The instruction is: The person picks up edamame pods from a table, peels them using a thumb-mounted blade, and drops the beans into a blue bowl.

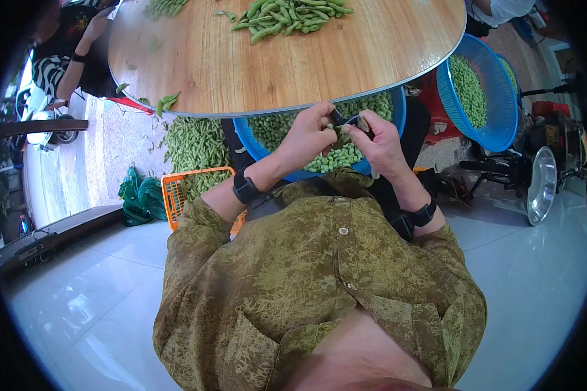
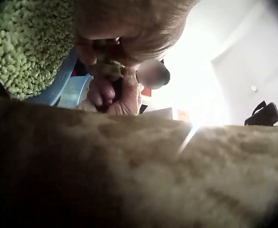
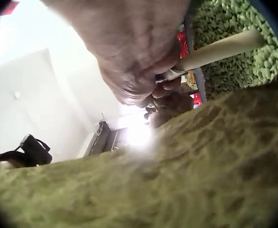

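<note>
Close together over a blue basin (image 1: 401, 114) of shelled green beans (image 1: 336, 158), both hands meet near the table's edge. The left hand (image 1: 303, 138) pinches a green pod (image 2: 111, 70), largely covered by its fingers. Curled round a pale-handled tool (image 3: 222, 49), the right hand (image 3: 129, 52) has its fingertips against the left hand's fingers (image 3: 170, 99). The handle sticks out of the right fist over the beans; the tool's working end is mostly hidden between the hands. In the head view the right hand (image 1: 383, 144) stands just right of the left.
A round wooden table (image 1: 293, 72) with a heap of pods (image 1: 287, 16) lies ahead. More pods (image 1: 192, 146) cover the floor beside an orange basket (image 1: 175, 199) and green bag (image 1: 141, 195). Right: blue basket (image 1: 499, 127), metal bowl (image 1: 541, 186). Another person (image 1: 72, 72) sits left.
</note>
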### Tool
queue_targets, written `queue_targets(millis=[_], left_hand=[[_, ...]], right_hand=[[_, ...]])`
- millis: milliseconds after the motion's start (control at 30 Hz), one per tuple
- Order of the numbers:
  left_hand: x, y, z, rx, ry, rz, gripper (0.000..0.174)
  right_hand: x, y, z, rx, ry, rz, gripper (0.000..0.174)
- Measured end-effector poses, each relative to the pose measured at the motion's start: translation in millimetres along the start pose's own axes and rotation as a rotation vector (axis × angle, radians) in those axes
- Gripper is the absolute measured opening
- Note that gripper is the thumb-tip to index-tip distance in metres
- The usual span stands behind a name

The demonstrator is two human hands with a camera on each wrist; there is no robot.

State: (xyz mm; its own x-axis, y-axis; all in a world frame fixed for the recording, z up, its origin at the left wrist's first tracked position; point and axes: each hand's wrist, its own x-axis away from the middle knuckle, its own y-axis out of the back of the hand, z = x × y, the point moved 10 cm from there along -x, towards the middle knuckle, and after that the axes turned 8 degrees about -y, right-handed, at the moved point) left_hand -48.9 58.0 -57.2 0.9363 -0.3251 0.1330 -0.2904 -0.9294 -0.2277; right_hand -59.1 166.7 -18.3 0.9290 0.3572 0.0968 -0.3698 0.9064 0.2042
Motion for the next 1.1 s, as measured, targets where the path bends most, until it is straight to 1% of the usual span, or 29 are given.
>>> queue_targets(millis=[33,167,233,267,333,467,533,567,600,633,667,733,767,833,867,933,967,1033,1067,1100], left_hand=[[-1.3,0.4,-3.1,-0.01,-0.033,-0.011,0.023],[-0.8,-0.3,4.8,-0.119,-0.07,0.007,0.027],[-2.7,-3.2,8.4,-0.092,-0.079,-0.001,0.028],[-3.1,-3.2,8.3,-0.093,-0.081,0.001,0.028],[-0.1,3.1,4.8,-0.327,-0.108,-0.015,0.028],[3.3,7.1,3.3,-0.318,-0.166,0.052,0.031],[6.0,7.1,2.7,-0.578,-0.194,0.178,0.036],[6.9,6.2,3.3,-0.577,-0.194,0.177,0.036],[8.8,8.0,-6.7,-0.507,-0.253,0.109,0.032],[11.3,10.9,-15.0,-0.436,-0.311,0.041,0.027],[12.2,9.5,-14.7,-0.437,-0.31,0.04,0.027],[10.4,14.6,1.9,-0.009,-0.144,-0.036,0.018],[10.2,13.6,2.1,-0.009,-0.144,-0.039,0.018],[9.5,3.3,7.0,0.033,-0.083,0.055,0.015],[9.5,4.7,7.0,0.034,-0.085,0.054,0.015],[11.1,8.9,19.9,-0.131,0.022,0.083,0.026],[11.6,13.3,27.9,-0.13,0.022,0.083,0.026],[9.8,24.0,24.4,-0.24,-0.092,0.028,0.023],[11.0,24.9,27.7,-0.241,-0.094,0.027,0.023],[14.8,21.4,3.7,-0.294,-0.19,-0.023,0.023]], right_hand=[[-1.2,1.4,-4.4,-0.015,-0.044,0.009,0.018],[4.1,-2.0,-9.1,0.039,-0.016,0.021,0.018],[5.2,-5.4,3.3,0.14,0.1,-0.01,0.018],[4.3,-2.7,3.4,0.141,0.101,-0.013,0.018],[1.0,6.3,-13.9,-0.004,-0.06,-0.009,0.018],[1.2,19.1,-22.6,-0.044,-0.049,-0.007,0.015],[-1.0,34.0,-34.6,-0.162,-0.168,-0.073,0.013],[-0.5,36.3,-41.4,-0.209,-0.227,-0.08,0.013],[-0.9,35.2,-42.7,-0.21,-0.227,-0.078,0.013],[-1.1,31.5,-46.7,-0.294,-0.243,-0.056,0.014],[-1.3,28.3,-49.2,-0.378,-0.257,-0.035,0.014],[-2.8,21.9,-44.4,-0.4,-0.261,-0.033,0.017],[-3.1,17.9,-42.5,-0.423,-0.266,-0.03,0.019],[-3.9,13.3,-39.9,-0.401,-0.266,-0.021,0.02],[-3.9,12.5,-39.3,-0.379,-0.268,-0.017,0.02],[-6.5,18.7,-42.3,-0.383,-0.239,-0.045,0.017],[-7.2,23.6,-42.3,-0.391,-0.21,-0.071,0.014],[-8.3,31.3,-42.8,-0.372,-0.232,-0.077,0.014],[-8.8,33.8,-44.2,-0.353,-0.255,-0.085,0.014],[-8.3,30.0,-43.4,-0.377,-0.256,-0.072,0.016]])
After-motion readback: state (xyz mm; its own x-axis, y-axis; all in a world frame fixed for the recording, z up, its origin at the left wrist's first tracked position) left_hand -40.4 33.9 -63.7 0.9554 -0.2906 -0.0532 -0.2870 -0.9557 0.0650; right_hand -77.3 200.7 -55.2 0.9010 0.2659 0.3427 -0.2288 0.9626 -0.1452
